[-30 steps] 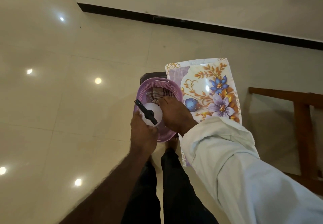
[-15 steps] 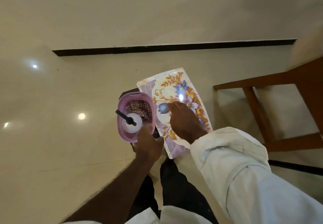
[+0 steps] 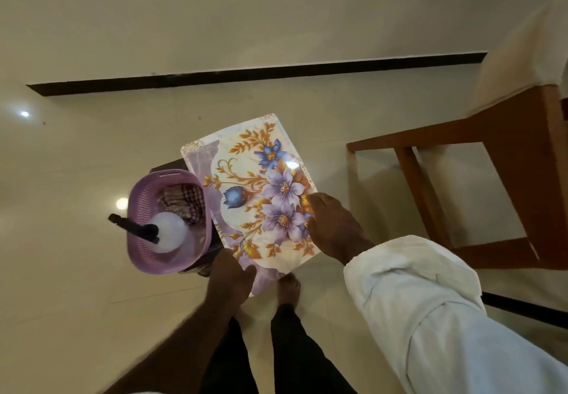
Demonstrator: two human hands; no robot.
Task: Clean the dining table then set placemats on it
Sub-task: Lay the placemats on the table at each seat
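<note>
Two pinches on placemat (image 3: 261,184) edges: left grip (image 3: 230,280), near corner; right grip (image 3: 332,230), right side; chair (image 3: 507,153) beyond, open floor (image 3: 92,153) ahead

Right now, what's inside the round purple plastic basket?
A white spray bottle with a black trigger head, and a brown checked cloth bunched behind it. They cover the floor of the purple plastic basket, so anything beneath is hidden.

Right sleeve (image 3: 430,316): white, long, cuff folded back, 4 o'clock.
Left forearm (image 3: 184,341): bare, 7 o'clock.
Trousers (image 3: 295,360): black.
Foot (image 3: 289,286): bare.
</note>
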